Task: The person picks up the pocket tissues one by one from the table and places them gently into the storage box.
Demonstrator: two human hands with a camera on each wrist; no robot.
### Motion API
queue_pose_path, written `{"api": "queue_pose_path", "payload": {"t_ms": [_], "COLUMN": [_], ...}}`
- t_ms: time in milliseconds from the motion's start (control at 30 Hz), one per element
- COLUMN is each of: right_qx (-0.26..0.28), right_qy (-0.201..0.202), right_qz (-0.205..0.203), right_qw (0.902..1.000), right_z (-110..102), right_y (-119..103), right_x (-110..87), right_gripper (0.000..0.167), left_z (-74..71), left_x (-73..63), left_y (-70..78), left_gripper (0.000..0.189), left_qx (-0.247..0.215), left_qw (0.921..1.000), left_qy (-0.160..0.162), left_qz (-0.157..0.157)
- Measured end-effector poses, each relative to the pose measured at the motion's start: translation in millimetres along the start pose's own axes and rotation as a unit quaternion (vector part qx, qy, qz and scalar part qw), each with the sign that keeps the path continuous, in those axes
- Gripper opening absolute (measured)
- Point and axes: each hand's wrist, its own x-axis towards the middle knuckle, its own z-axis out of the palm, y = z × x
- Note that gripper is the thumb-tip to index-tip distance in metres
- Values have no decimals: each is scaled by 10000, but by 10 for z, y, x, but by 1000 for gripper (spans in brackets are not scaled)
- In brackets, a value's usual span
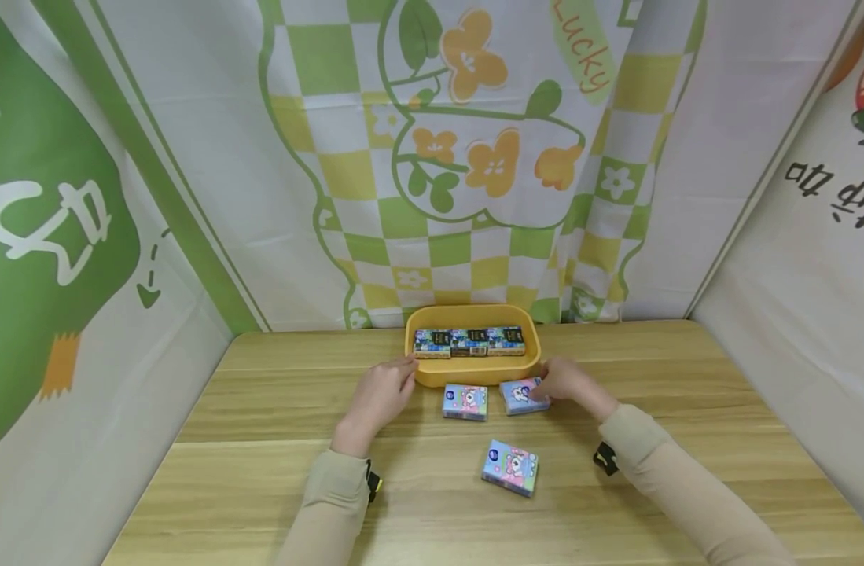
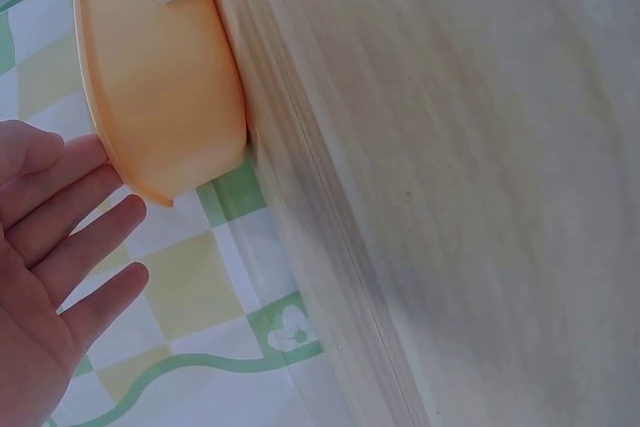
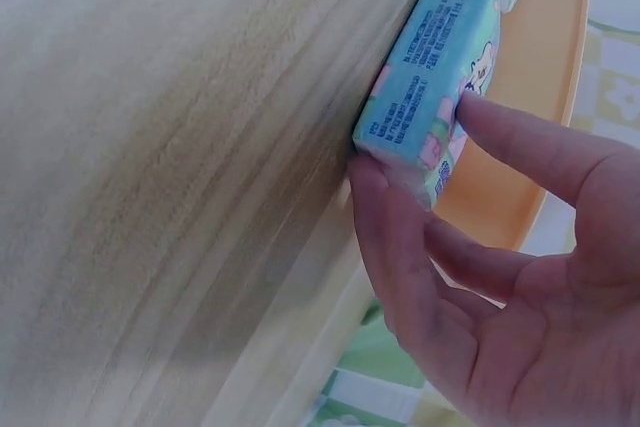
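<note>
Flat on the tan wood-grained surface [image 1: 226,456], one boxy blue-and-pink cartoon packet [image 1: 511,468]. Pinches a second such packet [image 1: 518,399] with the right hand [image 1: 571,384], just before a rounded yellow tray [image 1: 474,371] (three dark-topped blue packets [image 1: 469,343] inside) and beside a third packet [image 1: 465,402]. Touches the tray's rim with the left hand [image 1: 380,397], fingers apart.

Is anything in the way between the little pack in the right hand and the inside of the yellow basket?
Only the yellow basket's near wall. The little pack in the right hand lies just in front of it, with nothing loose visible between. Another pack lies to its left, out of the way.
</note>
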Motion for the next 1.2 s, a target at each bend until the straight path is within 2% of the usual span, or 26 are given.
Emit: {"api": "queue_pose_path", "payload": {"t_ms": [333,467,567,767,1200], "right_qx": [587,789,865,834,937], "right_qy": [-793,-1022,-1064,-1102,-1191], "right_qz": [264,399,516,494,401], "right_qw": [9948,9908,9892,9892,9876], "right_z": [-49,-41,-17,-17,-42], "right_y": [46,68,74,50,82], "right_x": [76,109,129,100,90], "right_gripper": [26,33,36,14,30], "left_z": [16,21,20,10,-1], "left_x": [11,21,22,23,16], "left_y": [-5,-12,-15,-13,1], "left_gripper": [26,26,26,26,26], "left_qx": [47,54,65,56,108], "left_qw": [10000,10000,10000,9999,9999], "left_qy": [12,5,-35,-92,-108], "left_qz": [-32,-47,-58,-43,-77]}}
